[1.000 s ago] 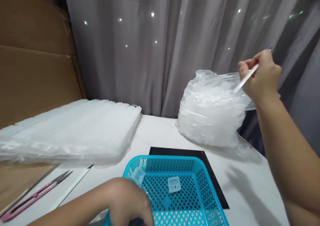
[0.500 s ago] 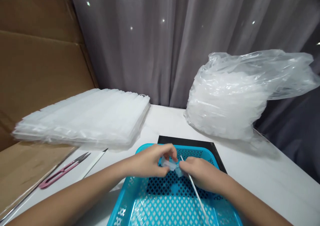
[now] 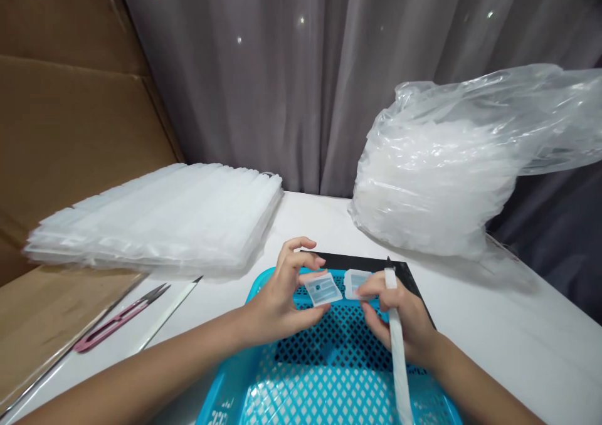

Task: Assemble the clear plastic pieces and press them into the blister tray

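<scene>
Bulging bag [image 3: 433, 190]: stands at the right of the table [image 3: 310, 215]; the right hand [image 3: 414, 318], raised by it a second ago, has come away.
Blue basket [image 3: 282, 387]: in front of the person; the work now gathers above its far half.
Left hand: [image 3: 282, 290] lifted from low in the basket; thumb and fingers pinch the left piece [image 3: 323, 289] at its edges.
Right hand: thumb and fingers pinch the right piece [image 3: 355, 284].
White stick tool [image 3: 399, 362]: lies across the right hand's fingers, dark tip upward.
Clear pieces: bunched together half a second ago, now turned into view just beside each other; whether joined, I cannot tell.
</scene>
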Available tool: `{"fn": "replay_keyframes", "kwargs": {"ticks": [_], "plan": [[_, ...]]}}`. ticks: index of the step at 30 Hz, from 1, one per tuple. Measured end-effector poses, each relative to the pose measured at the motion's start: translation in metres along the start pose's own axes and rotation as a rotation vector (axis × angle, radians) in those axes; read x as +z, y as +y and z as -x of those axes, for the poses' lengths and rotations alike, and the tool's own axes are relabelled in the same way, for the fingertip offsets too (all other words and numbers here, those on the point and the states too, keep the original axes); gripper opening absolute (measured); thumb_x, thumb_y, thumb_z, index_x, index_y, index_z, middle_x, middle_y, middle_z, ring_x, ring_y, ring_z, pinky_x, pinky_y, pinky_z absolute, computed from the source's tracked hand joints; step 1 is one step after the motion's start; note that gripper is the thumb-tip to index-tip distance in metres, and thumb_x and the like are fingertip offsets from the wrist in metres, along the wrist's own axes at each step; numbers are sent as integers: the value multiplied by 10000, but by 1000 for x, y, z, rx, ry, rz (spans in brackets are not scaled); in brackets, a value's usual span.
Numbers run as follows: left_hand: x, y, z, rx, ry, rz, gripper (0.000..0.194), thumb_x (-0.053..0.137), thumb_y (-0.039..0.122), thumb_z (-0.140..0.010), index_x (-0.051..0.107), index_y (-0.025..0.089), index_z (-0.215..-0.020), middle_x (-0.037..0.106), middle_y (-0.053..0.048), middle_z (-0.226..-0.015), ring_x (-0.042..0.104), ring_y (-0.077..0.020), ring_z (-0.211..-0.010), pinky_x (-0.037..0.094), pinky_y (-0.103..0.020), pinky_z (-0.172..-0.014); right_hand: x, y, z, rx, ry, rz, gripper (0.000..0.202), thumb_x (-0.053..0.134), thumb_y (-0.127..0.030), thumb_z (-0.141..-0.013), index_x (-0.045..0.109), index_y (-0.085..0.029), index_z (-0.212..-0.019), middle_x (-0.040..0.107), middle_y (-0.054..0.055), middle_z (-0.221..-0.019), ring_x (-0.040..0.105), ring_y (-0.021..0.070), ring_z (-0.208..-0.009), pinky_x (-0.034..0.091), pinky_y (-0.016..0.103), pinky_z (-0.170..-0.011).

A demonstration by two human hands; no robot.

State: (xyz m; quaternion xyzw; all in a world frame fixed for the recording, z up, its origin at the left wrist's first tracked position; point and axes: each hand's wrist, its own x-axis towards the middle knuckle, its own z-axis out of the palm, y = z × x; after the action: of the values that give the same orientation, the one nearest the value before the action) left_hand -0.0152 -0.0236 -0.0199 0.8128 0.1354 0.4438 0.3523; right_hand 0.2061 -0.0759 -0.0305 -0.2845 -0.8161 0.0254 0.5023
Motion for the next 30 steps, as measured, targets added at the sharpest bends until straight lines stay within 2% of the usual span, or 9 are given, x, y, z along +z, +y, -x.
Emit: {"fn": "replay_keyframes", "kwargs": {"ticks": [4,7,11,14,17,21,25,27,30], "plan": [[5,2,-2,34,-13,139,627,647,3,-718,341,320,-1164,263,-53,-1163,336,-228,-1166,577,-306,-808,-2,-2,0,-55,-77,7,290,476,4,-802,434,-241,-954,691,20,-898,637,169,-814,533,343,-701],[6,2,-3,39,-27,160,661,625,-12,-709,322,322,-1193,270,-56,-1155,392,-201,-1118,568,-265,-785,-2,-2,2,-73,-130,12,261,479,-10,-809,431,-234,-934,691,24,-914,631,172,-830,529,352,-710],[6,-1,0,66,-33,102,701,611,3,-716,279,332,-1238,348,-66,-1153,318,-232,-1220,545,-270,-824,-4,-2,3,-86,-135,22,280,532,2,-778,390,-229,-845,679,-9,-852,620,163,-807,473,502,-909],[6,-1,2,40,-39,135,724,615,2,-715,265,344,-1248,320,-67,-1214,376,-235,-1216,546,-283,-837,-5,-2,4,-51,-106,-18,304,572,-14,-766,364,-234,-799,637,-22,-795,618,175,-877,436,559,-973],[7,-1,3,-7,-42,188,741,633,0,-720,254,367,-1241,270,-57,-1248,489,-213,-1142,559,-267,-817,-5,-4,6,4,-42,-98,306,578,-25,-763,362,-240,-792,584,-21,-754,608,186,-916,511,518,-899],[7,0,4,-26,-41,211,736,644,5,-728,248,374,-1227,254,-54,-1263,555,-203,-1074,571,-273,-801,-5,-7,6,59,-9,-160,301,561,-29,-758,355,-246,-785,524,-31,-700,597,170,-761,562,407,-718],[7,2,4,-32,-47,252,677,660,8,-743,282,347,-1192,340,-42,-1192,580,-204,-1052,567,-300,-831,-5,-10,8,158,25,-290,253,534,-58,-776,369,-247,-806,463,-14,-717,542,150,-644,501,305,-546],[7,5,4,-52,-56,272,643,666,11,-761,300,337,-1177,398,-21,-1113,603,-199,-1023,565,-321,-850,-6,-11,9,280,42,-419,189,533,-105,-815,398,-237,-805,469,-6,-746,513,125,-602,454,255,-491],[4,10,1,-53,-75,275,626,668,18,-788,306,333,-1191,483,-7,-1028,593,-221,-1068,554,-366,-888,-7,-14,7,502,77,-681,90,493,-280,-906,522,-222,-844,516,4,-777,433,78,-503,358,208,-412]]}}
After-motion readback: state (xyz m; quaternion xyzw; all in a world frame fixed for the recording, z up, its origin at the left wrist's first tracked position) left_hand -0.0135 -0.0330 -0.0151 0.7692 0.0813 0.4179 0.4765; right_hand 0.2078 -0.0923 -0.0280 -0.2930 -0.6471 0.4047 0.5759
